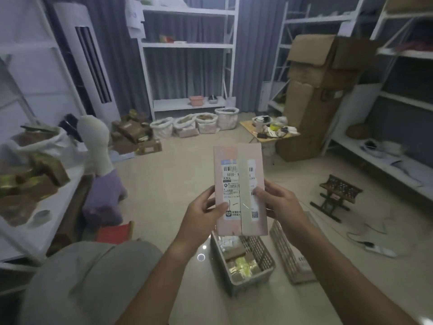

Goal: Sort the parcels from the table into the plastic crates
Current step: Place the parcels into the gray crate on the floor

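Both the left hand (203, 211) and right hand (280, 200) grip, fingers curled, the flat pink labelled parcel (239, 188) upright above the grey plastic lattice crate (243, 261) on the glossy beige tiled floor (164, 184).

Tall white floor-standing air conditioner (90, 64) standing at left; four white woven sacks (194, 124) sitting below white metal shelving (187, 45); stacked brown cardboard boxes (318, 90) leaning at right.
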